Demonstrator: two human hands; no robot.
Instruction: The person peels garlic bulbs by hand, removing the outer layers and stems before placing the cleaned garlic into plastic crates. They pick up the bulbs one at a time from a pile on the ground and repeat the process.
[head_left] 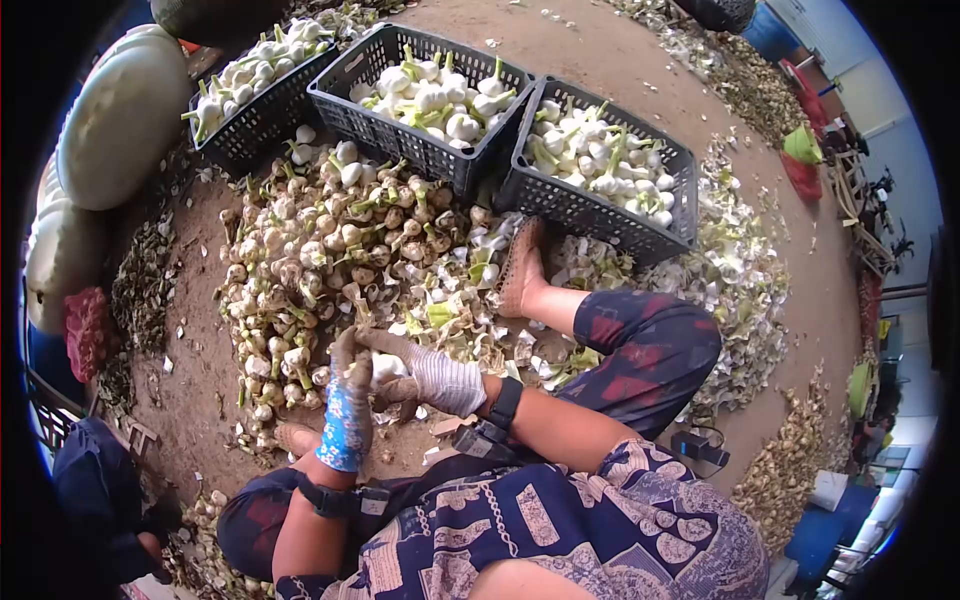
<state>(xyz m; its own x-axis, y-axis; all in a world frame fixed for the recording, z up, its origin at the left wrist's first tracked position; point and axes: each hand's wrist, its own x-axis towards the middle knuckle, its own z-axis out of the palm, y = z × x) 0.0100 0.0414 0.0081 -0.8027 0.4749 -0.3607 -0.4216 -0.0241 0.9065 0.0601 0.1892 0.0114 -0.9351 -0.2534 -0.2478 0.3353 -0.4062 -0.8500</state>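
Both gloved hands meet low in front of me, over the edge of the garlic pile [300, 240]. My left hand [347, 400], in a glove with a blue floral cuff, is upright with its fingers against a white garlic bulb [387, 370]. From the right, my right hand [420, 375], in a grey-white striped glove, closes round the same bulb. The fingers partly hide the bulb. Loose peeled skins [440, 315] lie just beyond the hands.
Black crates of white garlic stand behind the pile: left [235, 150], middle [400, 135] and right [600, 215]. My bent leg and foot [535, 285] are at the right. Heaped skins [740, 270] lie farther right. Another person's leg [95, 490] shows at lower left.
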